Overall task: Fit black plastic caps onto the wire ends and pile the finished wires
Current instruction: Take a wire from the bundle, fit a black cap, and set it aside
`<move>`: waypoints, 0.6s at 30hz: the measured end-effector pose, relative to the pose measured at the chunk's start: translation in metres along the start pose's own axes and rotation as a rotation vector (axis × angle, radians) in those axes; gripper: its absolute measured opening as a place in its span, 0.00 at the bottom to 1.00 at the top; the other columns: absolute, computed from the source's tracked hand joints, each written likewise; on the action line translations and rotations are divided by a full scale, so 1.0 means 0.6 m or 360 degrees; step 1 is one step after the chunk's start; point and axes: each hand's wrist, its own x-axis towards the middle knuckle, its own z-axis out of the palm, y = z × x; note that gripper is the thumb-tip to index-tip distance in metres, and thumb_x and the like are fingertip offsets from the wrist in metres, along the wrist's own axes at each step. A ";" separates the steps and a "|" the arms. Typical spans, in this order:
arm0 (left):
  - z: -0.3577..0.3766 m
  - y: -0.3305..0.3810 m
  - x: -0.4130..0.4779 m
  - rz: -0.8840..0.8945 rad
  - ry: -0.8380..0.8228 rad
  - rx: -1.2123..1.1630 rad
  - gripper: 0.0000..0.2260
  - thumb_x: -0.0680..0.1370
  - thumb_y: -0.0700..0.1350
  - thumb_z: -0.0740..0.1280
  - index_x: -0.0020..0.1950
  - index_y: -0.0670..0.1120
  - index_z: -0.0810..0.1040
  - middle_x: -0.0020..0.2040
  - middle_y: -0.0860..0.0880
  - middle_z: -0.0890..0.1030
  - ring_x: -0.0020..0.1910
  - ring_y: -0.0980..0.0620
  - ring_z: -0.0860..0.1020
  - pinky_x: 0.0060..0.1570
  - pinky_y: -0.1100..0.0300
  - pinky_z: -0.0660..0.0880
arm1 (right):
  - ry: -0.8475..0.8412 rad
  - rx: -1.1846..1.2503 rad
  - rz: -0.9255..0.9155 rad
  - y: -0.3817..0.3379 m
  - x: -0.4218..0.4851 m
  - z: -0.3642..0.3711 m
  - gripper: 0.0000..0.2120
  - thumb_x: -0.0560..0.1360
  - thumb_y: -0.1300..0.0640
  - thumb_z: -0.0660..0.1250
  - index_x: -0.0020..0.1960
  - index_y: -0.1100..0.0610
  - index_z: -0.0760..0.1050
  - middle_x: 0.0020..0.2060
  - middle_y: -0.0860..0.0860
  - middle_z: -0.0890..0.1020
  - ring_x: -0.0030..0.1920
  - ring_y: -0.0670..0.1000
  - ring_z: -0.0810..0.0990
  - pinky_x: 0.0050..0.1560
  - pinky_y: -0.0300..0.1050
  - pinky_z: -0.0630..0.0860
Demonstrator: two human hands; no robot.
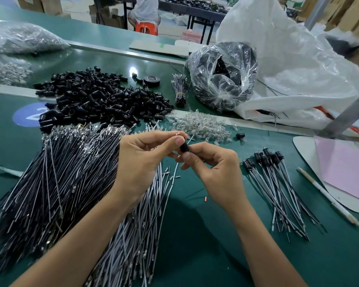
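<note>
My left hand (145, 154) and my right hand (211, 168) meet above the green table, both pinching one black plastic cap (184, 147) between their fingertips. A thin wire end pokes out beside the cap. A heap of loose black caps (100, 98) lies at the back left. A big fan of uncapped black and white wires (56, 179) spreads under my left arm. To the right lies the pile of capped wires (278, 183), caps pointing away from me.
A mound of small clear bulbs (201, 125) sits behind my hands, with one stray cap (240, 135) beside it. A bound wire bundle (179, 90), a tape roll (151, 80), plastic bags (224, 75), pink paper (344, 166) and a white pen (327, 197) are around.
</note>
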 end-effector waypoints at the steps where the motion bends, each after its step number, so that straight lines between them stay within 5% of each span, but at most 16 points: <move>1: 0.000 0.001 0.000 0.0000 -0.0009 -0.0003 0.09 0.68 0.39 0.72 0.47 0.40 0.83 0.40 0.48 0.86 0.37 0.53 0.83 0.36 0.63 0.79 | -0.0007 0.0011 0.0000 0.001 0.000 0.000 0.03 0.74 0.65 0.71 0.47 0.60 0.83 0.38 0.51 0.86 0.35 0.47 0.84 0.42 0.39 0.79; 18: -0.004 0.005 -0.003 -0.0057 -0.0015 -0.0045 0.05 0.66 0.41 0.75 0.41 0.44 0.85 0.39 0.47 0.86 0.38 0.53 0.82 0.37 0.63 0.78 | 0.0069 0.0126 0.0064 0.004 0.001 0.007 0.06 0.73 0.68 0.71 0.46 0.58 0.83 0.36 0.53 0.85 0.33 0.55 0.83 0.38 0.45 0.82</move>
